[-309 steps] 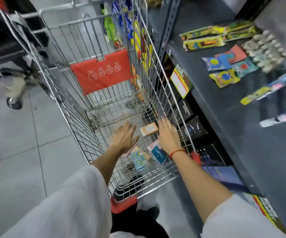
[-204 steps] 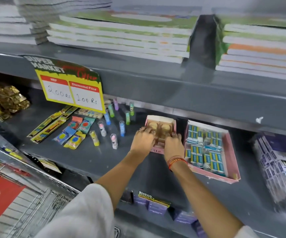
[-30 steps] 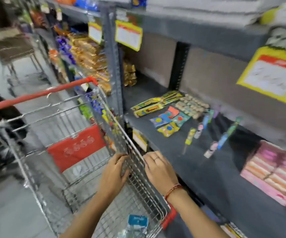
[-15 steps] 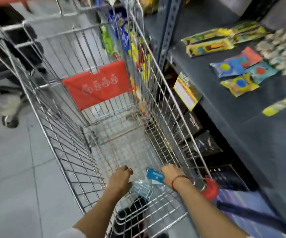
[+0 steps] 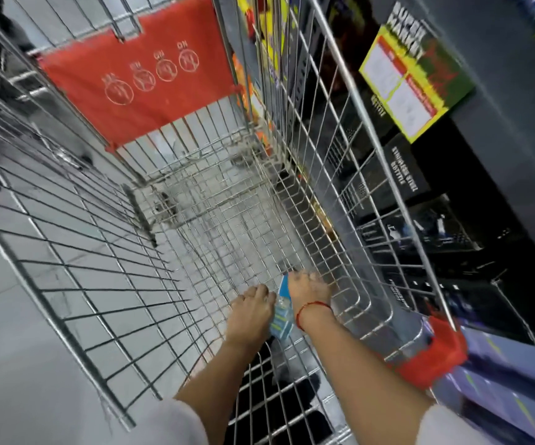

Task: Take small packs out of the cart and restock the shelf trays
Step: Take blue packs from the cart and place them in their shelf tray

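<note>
Down on the wire floor of the cart [image 5: 195, 239], at the near end: blue packs [image 5: 281, 313], a small bunch, lying between the two hands. Long axis running roughly away from the person, far end just under the right fingertips, near end level with the right wrist. Count of packs not readable through blur.

Left hand [image 5: 250, 311]: pressed against the left side of the packs, fingers curled and close together, knuckles up. Right hand [image 5: 307, 292]: against the right side and over the far end, fingers bent downward onto the top edge, red thread bracelet [image 5: 311, 308] at the wrist. Both hands touching the packs, one on each flank; neither clearly nearer. Whether either hand has a closed hold, or merely corrals the bunch, cannot be told.

Judgement: gathering step under way, lift not yet evident. Next move likely calls for squeezing inward across the short axis, then raising straight up, clear of the right basket wall [image 5: 340, 187] just beside the right hand.

Rest of the basket floor bare as far as visible. Red seat flap [image 5: 144, 72] at the far end. Shelf unit [image 5: 500, 130] close on the right, yellow price sign [image 5: 410, 81] on its edge, dark boxes [image 5: 404, 175] below. Trays not in view.
</note>
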`<state>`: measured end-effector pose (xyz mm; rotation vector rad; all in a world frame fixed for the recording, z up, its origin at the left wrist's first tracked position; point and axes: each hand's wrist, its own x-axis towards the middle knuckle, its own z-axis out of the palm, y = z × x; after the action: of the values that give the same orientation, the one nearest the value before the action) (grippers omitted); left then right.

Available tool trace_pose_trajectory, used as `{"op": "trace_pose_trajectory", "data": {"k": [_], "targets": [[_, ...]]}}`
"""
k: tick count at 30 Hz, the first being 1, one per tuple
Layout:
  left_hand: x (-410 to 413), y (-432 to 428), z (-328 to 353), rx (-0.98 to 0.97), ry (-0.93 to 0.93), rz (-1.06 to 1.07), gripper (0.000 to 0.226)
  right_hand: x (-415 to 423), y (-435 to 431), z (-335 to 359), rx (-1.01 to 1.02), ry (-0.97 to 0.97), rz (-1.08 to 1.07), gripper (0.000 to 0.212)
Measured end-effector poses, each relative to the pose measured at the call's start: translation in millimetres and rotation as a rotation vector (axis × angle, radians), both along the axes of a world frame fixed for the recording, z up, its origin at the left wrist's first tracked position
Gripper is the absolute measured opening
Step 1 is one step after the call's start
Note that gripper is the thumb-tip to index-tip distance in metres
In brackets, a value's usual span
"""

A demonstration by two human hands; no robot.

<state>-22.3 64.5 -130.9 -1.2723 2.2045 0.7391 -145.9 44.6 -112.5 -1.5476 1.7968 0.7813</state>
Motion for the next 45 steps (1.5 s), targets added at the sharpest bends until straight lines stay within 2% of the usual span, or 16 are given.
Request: {"op": "trace_pose_trajectory", "data": {"k": [5, 7, 10, 12, 17, 21, 25, 30, 35, 39, 45], "targets": [[2.9, -4.8, 2.7, 0.057, -0.083, 0.091, 0.080, 7.3, -8.0, -4.3, -0.034, 0.040, 0.035, 0.049], [7.6, -7.9, 8.4, 0.167, -0.110, 0.157, 0.059, 6.4, -10.5, -2.8, -0.020, -0.005, -0.023, 0.045], [15.0, -10.4, 18.2, 0.326, -0.049, 0.279, 0.031, -1.7, -15.4, 6.3, 0.012, -0.146, -0.234, 0.031], [18.1, -13.9, 27.5, 0.365, 0.017, 0.420, 0.023, -11.2, -19.3, 15.2, 0.020, -0.257, -0.409, 0.024], [24.0, -33.0, 60.9, 0.267, 0.214, 0.783, 0.021, -26.8, -17.5, 48.8, 0.023, -0.467, -0.702, 0.030], [29.8, -45.8, 96.4, 0.275, 0.479, 1.020, 0.038, -27.2, -9.7, 86.8, -0.132, -0.621, -0.970, 0.037], [30.4, -47.0, 137.5, 0.269, 0.684, 1.186, 0.046, -26.2, -7.4, 129.4, -0.343, -0.715, -1.021, 0.027], [21.4, -46.8, 182.7, 0.299, 0.901, 1.201, 0.065, -31.5, -2.8, 180.8, -0.562, -0.785, -1.028, 0.024], [-0.1, -46.8, 223.3, 0.279, 1.000, 1.091, 0.063, -51.0, 11.6, 222.5, -0.732, -0.813, -1.006, 0.024], [-29.6, -43.2, 257.5, 0.206, 1.075, 1.021, 0.077, -73.3, 30.9, 250.8, -0.859, -0.788, -0.997, 0.021], [-87.2, -26.7, 303.0, 0.115, 1.211, 0.869, 0.058, -117.9, 68.7, 298.1, -1.079, -0.771, -1.040, 0.020]]}}
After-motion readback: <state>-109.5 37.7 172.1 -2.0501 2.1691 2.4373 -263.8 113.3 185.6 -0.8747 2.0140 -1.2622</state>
